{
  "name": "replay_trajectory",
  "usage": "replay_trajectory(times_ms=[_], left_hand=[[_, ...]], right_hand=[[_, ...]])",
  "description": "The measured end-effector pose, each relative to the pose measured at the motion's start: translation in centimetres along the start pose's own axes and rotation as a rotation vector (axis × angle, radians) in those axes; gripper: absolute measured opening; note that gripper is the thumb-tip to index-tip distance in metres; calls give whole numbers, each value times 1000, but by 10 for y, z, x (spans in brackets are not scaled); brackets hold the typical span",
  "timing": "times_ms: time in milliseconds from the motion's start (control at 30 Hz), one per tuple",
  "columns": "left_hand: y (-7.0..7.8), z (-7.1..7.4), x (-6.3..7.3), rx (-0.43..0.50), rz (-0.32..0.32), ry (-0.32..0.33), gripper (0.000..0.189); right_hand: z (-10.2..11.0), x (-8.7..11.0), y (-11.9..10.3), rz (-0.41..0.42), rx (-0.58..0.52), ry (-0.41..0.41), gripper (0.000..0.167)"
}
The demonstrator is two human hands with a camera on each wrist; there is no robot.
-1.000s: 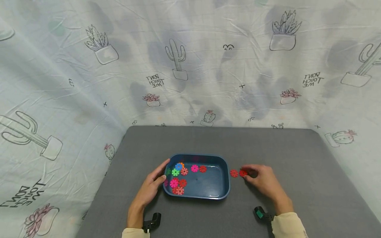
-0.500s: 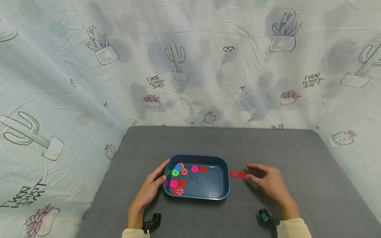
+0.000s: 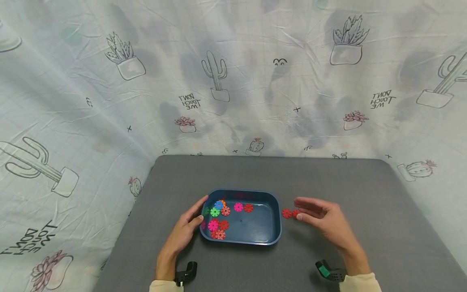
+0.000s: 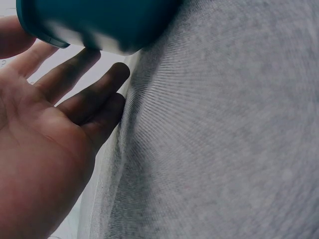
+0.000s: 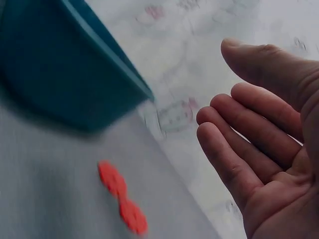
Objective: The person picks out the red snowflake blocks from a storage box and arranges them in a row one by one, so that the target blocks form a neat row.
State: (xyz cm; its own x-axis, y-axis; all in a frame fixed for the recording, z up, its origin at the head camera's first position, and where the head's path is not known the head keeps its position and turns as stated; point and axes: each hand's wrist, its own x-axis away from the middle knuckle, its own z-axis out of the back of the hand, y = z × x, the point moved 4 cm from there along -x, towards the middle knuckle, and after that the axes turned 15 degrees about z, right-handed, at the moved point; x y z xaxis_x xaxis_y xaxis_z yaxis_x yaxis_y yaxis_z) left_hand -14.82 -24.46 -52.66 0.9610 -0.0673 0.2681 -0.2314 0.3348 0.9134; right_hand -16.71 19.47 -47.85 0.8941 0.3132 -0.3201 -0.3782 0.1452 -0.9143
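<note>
A dark blue tray [image 3: 251, 243] stands mid-table in the head view, holding several notched plastic flower discs in pink, red, green, blue and orange at its left side. My left hand [image 3: 183, 227] holds the tray's left wall, thumb at the rim; its lower fingers extend loosely in the left wrist view. Just right of the tray, two red flower discs lie side by side: an inner disc [image 3: 286, 213] and an outer disc [image 3: 295, 213], partly hidden by my right thumb. My right hand [image 5: 269, 144] hovers above them, fingers extended, nothing between thumb and fingers.
Grey cloth [image 3: 270, 267] covers the table. Behind and at the sides hangs a white sheet [image 3: 248, 81] printed with cactus drawings. A black wrist camera [image 3: 186, 273] is worn on the left wrist and another camera [image 3: 330, 271] on the right.
My right hand has let go of the outer red disc and risen from it, its fingers straightening. That disc now sits closer to the other one. The left hand and tray stay put.
</note>
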Motion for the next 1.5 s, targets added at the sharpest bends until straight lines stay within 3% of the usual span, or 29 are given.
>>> replay_trajectory(times_ms=[300,767,1233,1500], left_hand=[[0,-1,0,5,-12,0,62],[-1,0,-1,-8,-17,3,62],[1,1,0,0,-41,-12,60],[1,1,0,3,-13,-15,61]], right_hand=[[-50,-26,-17,58,-110,-135,47],[-135,-59,-23,146,-136,-389,49],[-187,-77,-11,148,79,-597,44],[-191,-95,-13,133,226,-534,45]])
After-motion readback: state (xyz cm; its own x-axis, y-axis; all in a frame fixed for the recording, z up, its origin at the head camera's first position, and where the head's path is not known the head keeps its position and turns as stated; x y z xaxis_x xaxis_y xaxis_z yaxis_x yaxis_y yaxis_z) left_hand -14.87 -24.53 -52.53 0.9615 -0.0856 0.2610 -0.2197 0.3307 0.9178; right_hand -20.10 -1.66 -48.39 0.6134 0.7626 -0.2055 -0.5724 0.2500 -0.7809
